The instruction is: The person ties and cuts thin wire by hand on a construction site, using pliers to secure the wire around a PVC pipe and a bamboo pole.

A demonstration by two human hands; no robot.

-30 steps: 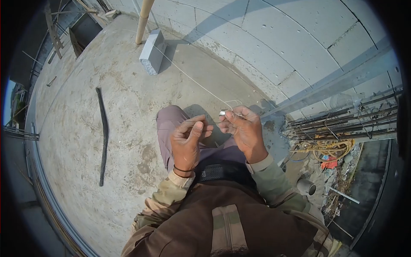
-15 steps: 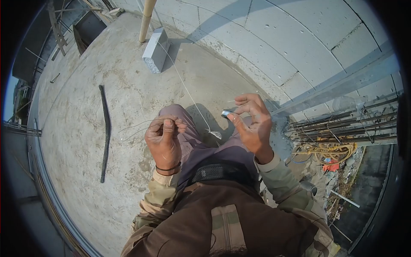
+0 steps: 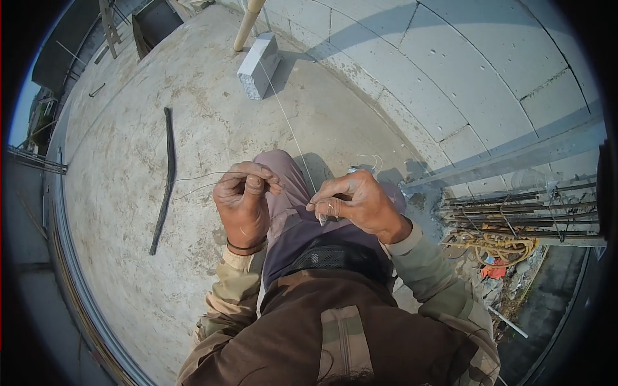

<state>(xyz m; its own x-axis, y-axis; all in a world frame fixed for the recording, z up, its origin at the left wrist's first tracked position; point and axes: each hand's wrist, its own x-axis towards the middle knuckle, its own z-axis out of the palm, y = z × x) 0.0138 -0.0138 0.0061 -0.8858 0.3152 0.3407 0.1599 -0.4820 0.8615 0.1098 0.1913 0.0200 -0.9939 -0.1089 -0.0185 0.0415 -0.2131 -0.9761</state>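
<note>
My left hand (image 3: 243, 202) is pinched closed on a thin bent wire (image 3: 198, 177), whose two strands stick out to the left. Thumb and fingers of my right hand (image 3: 360, 204) close on a white string (image 3: 293, 132) above my lap. Just below those fingertips hangs the string's bunched white end (image 3: 323, 219). Upward, the string runs to a pale block (image 3: 258, 66) on the floor. Behind my right knuckles a small bluish roll (image 3: 353, 170) partly shows, a loose white loop near it; whether my hand grips the roll is hidden.
A dark bundle of thin rods (image 3: 167, 183) lies on the concrete floor at left. A bamboo pole (image 3: 248, 26) stands behind the block, beside a block wall (image 3: 444, 77). Rebar (image 3: 515, 209) and yellow rope (image 3: 508, 249) are at right.
My right hand has come left and down and now pinches the string near its bunched end. My left hand keeps the wire. The view has shifted slightly.
</note>
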